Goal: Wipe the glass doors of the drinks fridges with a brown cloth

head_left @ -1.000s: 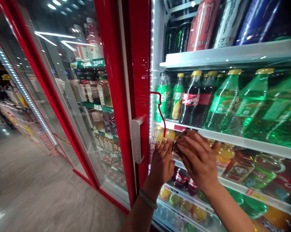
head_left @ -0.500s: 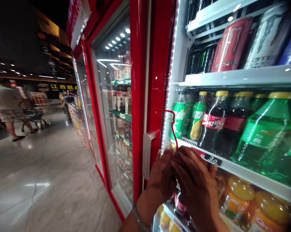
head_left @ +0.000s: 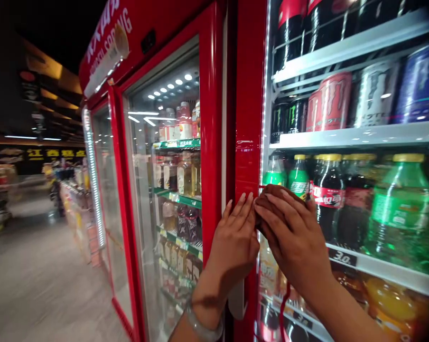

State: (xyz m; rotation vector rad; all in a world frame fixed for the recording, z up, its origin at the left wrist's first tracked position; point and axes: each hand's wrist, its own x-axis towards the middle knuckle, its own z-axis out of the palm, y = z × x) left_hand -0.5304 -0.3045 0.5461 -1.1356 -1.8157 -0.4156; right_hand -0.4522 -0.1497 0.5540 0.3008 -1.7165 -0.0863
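My left hand (head_left: 236, 232), with a bracelet at its wrist, is raised before the red door frame, fingers pressed together against my right hand. What it grips, if anything, is hidden. My right hand (head_left: 293, 228) curls over a dark brown item (head_left: 276, 191), which shows above and below its fingers; its kind cannot be made out. A thin red cord (head_left: 284, 308) hangs below this hand in front of the lit fridge.
A red fridge (head_left: 248, 95) with a metal handle (head_left: 237, 301) stands close ahead. Its shelves hold cans (head_left: 333, 99) and soda bottles (head_left: 396, 204). Another glass-door fridge (head_left: 209, 142) is beside it. Shop floor (head_left: 54, 294) lies at the left.
Both hands are higher in view, and the view has shifted. The red cord, earlier looped above the hands, now hangs below the right hand. The person at the far left is out of view.
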